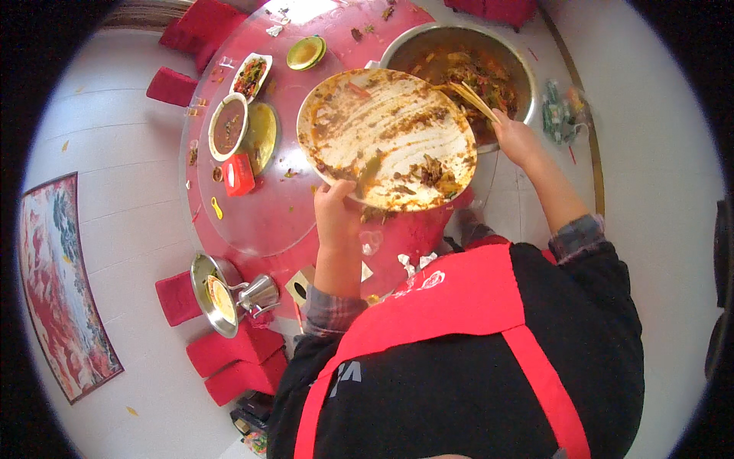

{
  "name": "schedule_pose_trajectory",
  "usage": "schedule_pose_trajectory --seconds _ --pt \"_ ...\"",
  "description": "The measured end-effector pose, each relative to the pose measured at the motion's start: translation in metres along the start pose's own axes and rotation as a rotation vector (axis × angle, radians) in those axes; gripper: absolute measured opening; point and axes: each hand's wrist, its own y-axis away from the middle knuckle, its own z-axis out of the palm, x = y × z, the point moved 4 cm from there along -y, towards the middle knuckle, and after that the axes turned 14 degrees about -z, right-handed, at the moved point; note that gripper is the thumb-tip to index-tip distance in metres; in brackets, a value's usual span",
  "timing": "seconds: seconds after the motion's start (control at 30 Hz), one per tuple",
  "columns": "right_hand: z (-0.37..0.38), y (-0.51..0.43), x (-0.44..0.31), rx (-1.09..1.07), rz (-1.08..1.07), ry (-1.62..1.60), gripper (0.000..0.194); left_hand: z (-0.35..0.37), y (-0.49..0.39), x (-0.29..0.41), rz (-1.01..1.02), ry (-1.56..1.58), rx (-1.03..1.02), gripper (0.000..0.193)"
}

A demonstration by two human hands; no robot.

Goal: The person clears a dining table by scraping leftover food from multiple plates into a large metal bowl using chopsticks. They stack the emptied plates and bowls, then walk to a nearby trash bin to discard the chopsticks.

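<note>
My left hand (335, 212) grips the near rim of a large white plate (384, 135), which is smeared with brown sauce and food scraps. A small heap of scraps lies at its lower right. In my right hand (513, 135) is a bundle of wooden chopsticks (476, 102), their tips near the plate's right edge. Partly beneath the plate, at the upper right, a big metal basin (530, 74) holds food leftovers (459, 69) in reddish liquid.
The round red table (275, 195) bears a bowl of brown soup (229, 126), an oblong dish of food (250, 76), green plates (305, 53) and a red box (238, 175). A metal bowl (198, 275) and a metal pitcher (259, 294) stand lower left. Red chairs (238, 350) surround the table.
</note>
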Motion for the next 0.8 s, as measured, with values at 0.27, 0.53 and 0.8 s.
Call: schedule_pose_trajectory --seconds 0.27,0.53,0.8 --pt "0.001 -0.002 -0.048 -0.064 -0.045 -0.169 0.041 -0.005 -0.003 -0.002 0.002 0.029 -0.003 0.044" --pt "-0.002 0.029 -0.048 -0.069 -0.456 -0.348 0.046 -0.002 0.003 -0.002 -0.017 0.080 0.104 0.032" --pt "-0.025 0.017 -0.013 0.035 0.082 -0.194 0.047 0.006 0.007 0.001 0.071 0.133 0.002 0.034"
